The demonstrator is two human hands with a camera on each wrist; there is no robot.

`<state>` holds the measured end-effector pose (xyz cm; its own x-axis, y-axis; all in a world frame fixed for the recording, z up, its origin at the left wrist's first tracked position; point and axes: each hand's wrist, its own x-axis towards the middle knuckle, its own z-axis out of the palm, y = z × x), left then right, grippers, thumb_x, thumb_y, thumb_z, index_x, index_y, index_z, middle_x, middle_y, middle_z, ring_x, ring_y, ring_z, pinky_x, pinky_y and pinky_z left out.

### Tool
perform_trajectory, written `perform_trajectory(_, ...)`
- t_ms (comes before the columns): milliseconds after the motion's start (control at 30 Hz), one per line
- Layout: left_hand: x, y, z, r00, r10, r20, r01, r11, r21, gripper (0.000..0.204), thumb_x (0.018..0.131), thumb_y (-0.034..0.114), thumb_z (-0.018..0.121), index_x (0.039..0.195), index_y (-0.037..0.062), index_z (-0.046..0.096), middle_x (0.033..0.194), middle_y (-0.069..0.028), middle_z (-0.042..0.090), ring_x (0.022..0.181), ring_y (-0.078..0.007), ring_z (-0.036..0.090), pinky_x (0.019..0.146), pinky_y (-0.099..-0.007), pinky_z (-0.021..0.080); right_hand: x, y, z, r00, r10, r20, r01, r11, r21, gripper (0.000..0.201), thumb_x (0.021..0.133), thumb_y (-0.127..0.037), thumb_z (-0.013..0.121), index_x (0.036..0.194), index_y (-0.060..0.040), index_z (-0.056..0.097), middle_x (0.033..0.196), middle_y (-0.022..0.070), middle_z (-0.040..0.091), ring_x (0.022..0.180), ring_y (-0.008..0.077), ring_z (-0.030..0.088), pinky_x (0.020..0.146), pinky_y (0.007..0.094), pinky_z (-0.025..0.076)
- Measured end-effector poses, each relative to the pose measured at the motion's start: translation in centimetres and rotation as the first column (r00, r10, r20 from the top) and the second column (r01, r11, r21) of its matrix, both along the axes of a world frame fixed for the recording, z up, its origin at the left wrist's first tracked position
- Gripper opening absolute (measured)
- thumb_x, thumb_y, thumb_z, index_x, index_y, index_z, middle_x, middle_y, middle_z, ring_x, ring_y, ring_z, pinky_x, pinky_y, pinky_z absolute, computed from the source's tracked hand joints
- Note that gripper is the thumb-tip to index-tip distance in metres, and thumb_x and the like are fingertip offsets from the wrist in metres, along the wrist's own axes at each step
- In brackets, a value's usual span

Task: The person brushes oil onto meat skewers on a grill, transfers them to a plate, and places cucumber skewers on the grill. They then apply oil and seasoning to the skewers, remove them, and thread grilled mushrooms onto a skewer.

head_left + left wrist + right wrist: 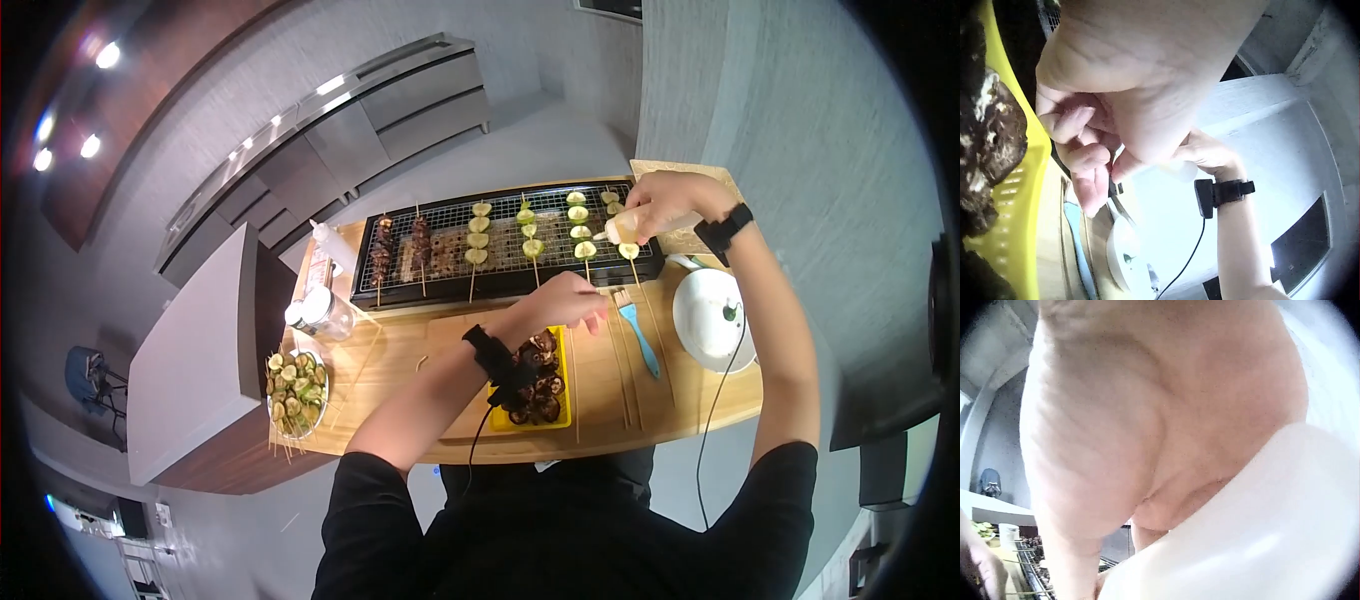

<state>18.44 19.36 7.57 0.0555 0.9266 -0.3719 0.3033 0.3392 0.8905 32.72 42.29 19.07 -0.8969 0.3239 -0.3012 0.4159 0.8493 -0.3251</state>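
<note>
In the head view my right hand (pixel 665 205) grips a whitish translucent squeeze bottle (pixel 625 226), its nozzle tipped left over the skewers of green-edged vegetable slices (pixel 582 232) at the grill's right end. The bottle (pixel 1260 531) fills the lower right of the right wrist view, against the palm. My left hand (pixel 563 300) hovers by the grill's front edge, near the skewer handles. Its fingers (pixel 1090 156) are loosely curled, with nothing visible between them. Below the left wrist sits a yellow basket (pixel 566 385) of dark brown mushroom-like pieces (pixel 540 385), partly hidden by the wrist camera.
The black grill (pixel 440 294) also carries two dark meat-like skewers (pixel 421 243). A blue-handled brush (pixel 640 338), loose sticks and a white bowl (pixel 700 325) lie on the right. Leftward are another squeeze bottle (pixel 335 246), a jar (pixel 330 315) and a plate of vegetable skewers (pixel 297 390).
</note>
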Motion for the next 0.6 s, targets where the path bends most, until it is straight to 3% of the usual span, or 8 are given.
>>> perform_trajectory(67,0.9,0.2,0.2,0.997,0.003,0.081,-0.005,1.0,0.02,0.038,0.102,0.035,0.068,0.116,0.0005,0.072,0.083,-0.01,0.075,0.057,-0.0059,0.047,0.053,-0.0215,0.037,1.6,-1.1,0.9,0.997,-0.045,-0.06,0.051,0.994,0.099,0.056,0.069,-0.028,0.089,0.116,-0.0002,0.077,0.1,0.0138,0.078,0.093,0.0274,0.072,0.084,0.037,0.055)
perform_trajectory(200,2.7,2.0,-0.8,0.966,0.103,0.236,-0.103,0.995,-0.01,0.04,0.1,0.031,0.069,0.126,0.0015,0.062,0.087,-0.01,0.074,0.056,-0.0054,0.045,0.048,-0.0213,0.033,4.3,0.4,0.4,0.979,-0.086,-0.186,0.107,0.988,0.108,0.056,0.068,-0.027,0.09,0.116,-0.0011,0.077,0.101,0.0144,0.078,0.096,0.028,0.073,0.086,0.0371,0.055)
perform_trajectory(300,3.1,3.2,-2.0,0.908,0.138,0.396,-0.126,0.99,-0.057,0.036,0.102,0.029,0.067,0.125,0.0019,0.062,0.092,-0.0102,0.071,0.057,-0.0039,0.044,0.048,-0.0208,0.032,5.9,0.4,0.9,0.992,-0.116,-0.046,0.121,0.985,0.121,0.055,0.066,-0.027,0.092,0.114,-0.0037,0.078,0.101,0.0136,0.079,0.096,0.0273,0.073,0.085,0.0367,0.055)
perform_trajectory(400,4.1,4.3,-2.5,0.872,0.178,0.456,-0.145,0.984,-0.107,0.035,0.103,0.03,0.068,0.125,0.0048,0.059,0.095,-0.0104,0.067,0.059,-0.0029,0.041,0.049,-0.0196,0.029,6.8,1.0,0.7,0.992,-0.089,0.086,0.087,0.996,0.025,0.054,0.065,-0.027,0.092,0.113,-0.0056,0.079,0.101,0.0134,0.079,0.096,0.0272,0.073,0.084,0.037,0.055)
perform_trajectory(533,4.6,5.5,-3.2,0.824,0.197,0.531,-0.155,0.98,-0.123,0.026,0.103,0.027,0.067,0.118,0.0062,0.062,0.092,-0.0086,0.066,0.059,-0.0036,0.04,0.049,-0.0206,0.029,6.8,1.6,-0.1,0.982,-0.148,-0.121,0.155,0.986,0.059,0.054,0.065,-0.026,0.091,0.112,-0.0039,0.079,0.101,0.013,0.079,0.096,0.0265,0.073,0.083,0.0361,0.055)
perform_trajectory(600,4.7,5.7,-2.9,0.808,0.217,0.547,-0.169,0.976,-0.138,0.023,0.104,0.026,0.066,0.116,0.0069,0.064,0.091,-0.0078,0.065,0.059,-0.004,0.039,0.049,-0.021,0.029,6.5,2.1,-0.8,0.969,-0.113,-0.22,0.159,0.966,0.202,0.054,0.066,-0.026,0.091,0.113,-0.0027,0.078,0.1,0.0135,0.079,0.095,0.0265,0.073,0.083,0.0361,0.055)
